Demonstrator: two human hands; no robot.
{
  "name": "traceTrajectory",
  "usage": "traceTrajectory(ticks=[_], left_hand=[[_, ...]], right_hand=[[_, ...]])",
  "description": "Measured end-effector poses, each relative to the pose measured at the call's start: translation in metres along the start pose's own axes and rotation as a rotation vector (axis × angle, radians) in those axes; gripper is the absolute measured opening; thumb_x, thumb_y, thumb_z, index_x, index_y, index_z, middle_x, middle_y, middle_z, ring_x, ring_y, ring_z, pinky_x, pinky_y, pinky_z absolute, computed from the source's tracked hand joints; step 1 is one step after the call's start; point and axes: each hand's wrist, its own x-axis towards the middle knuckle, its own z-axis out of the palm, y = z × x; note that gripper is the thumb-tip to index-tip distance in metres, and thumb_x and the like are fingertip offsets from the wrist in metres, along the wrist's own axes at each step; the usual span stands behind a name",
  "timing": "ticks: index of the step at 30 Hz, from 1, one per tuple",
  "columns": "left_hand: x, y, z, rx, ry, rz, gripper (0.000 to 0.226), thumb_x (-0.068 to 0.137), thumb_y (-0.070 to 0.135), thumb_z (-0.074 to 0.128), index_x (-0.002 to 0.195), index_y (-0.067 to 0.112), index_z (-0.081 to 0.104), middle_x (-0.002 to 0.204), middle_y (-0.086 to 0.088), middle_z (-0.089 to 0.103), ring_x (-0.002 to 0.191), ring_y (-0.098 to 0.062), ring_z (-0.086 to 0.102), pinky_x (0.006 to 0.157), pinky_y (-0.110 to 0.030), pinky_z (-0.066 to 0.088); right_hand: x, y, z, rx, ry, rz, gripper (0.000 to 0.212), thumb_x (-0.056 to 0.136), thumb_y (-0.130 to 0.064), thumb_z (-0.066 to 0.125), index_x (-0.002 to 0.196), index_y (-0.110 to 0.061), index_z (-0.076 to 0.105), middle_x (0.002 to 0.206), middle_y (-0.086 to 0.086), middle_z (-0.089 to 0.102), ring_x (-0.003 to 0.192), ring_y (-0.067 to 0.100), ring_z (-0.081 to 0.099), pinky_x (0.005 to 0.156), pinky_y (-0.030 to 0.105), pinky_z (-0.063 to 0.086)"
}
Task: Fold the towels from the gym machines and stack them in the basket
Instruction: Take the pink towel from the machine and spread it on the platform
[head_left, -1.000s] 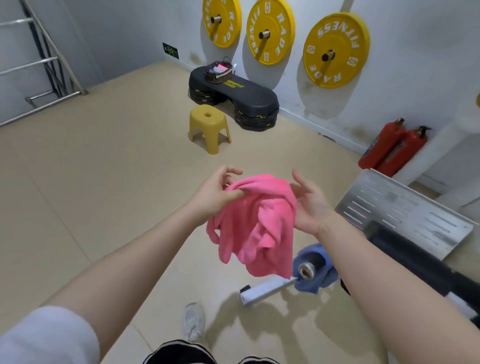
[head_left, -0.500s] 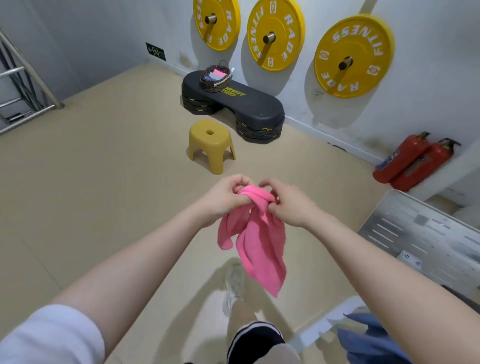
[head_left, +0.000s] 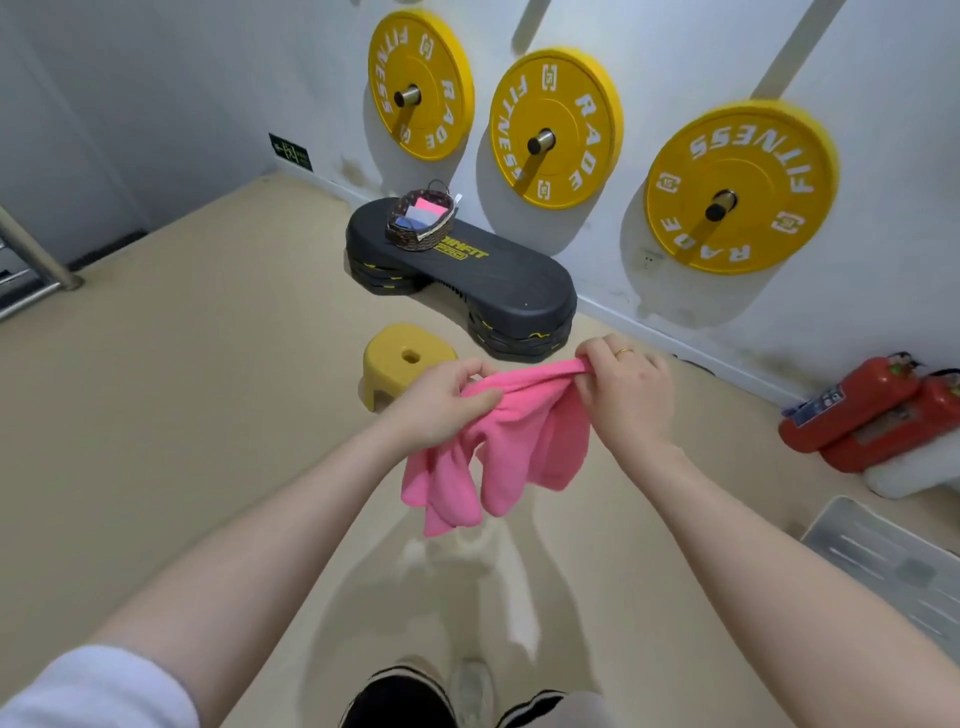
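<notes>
Head view, looking down past two bare arms. Left hand (head_left: 441, 402) and right hand (head_left: 626, 395) both pinching the top edge of a pink towel (head_left: 511, 447), out in front, up in the air above the tan floor (head_left: 182, 415). Fingers curled tight on the cloth on both sides, nothing loose. Top edge pulled into a short bunched rope running side to side between the hands, a little higher at the right end. Rest of the towel hanging straight down from that edge in soft lumpy folds, not flat yet. Long way of the towel seems to run down toward the floor, though too crumpled to be sure.

Basket (head_left: 422, 222) far ahead, sitting on the left end of a black step bench (head_left: 498, 275) by the wall, with folded cloth already inside. Yellow stool (head_left: 408, 358) between the hands and the bench, partly hidden behind the left hand. Left hand a bit nearer the basket side.

Probably next: hands moving apart to stretch the edge flat before folding. Walking over to the basket needed after that.
</notes>
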Motion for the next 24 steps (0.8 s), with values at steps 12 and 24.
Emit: traceTrajectory(ticks=[12,24], left_hand=[[0.270,-0.013,-0.092,0.305,0.076,0.069,0.025,0.076,0.013,0.055,0.062,0.025,0.038,0.062,0.006,0.050,0.071,-0.022,0.048,0.057,-0.032,0.032],[0.539,-0.044,-0.123,0.433,-0.092,0.000,0.008,0.083,0.020,0.061,0.076,0.018,0.057,0.072,0.003,0.056,0.074,-0.017,0.050,0.062,-0.026,0.030]], right_hand=[[0.203,0.075,0.137,0.486,-0.092,0.716,0.028,0.086,-0.006,0.038,0.093,-0.015,0.064,0.096,0.008,0.067,0.095,0.029,0.057,0.071,0.031,0.038],[0.373,0.181,0.255,0.566,-0.259,0.737,0.021,0.095,-0.013,0.046,0.077,-0.020,0.053,0.079,0.000,0.054,0.080,0.017,0.046,0.057,0.029,0.022]])
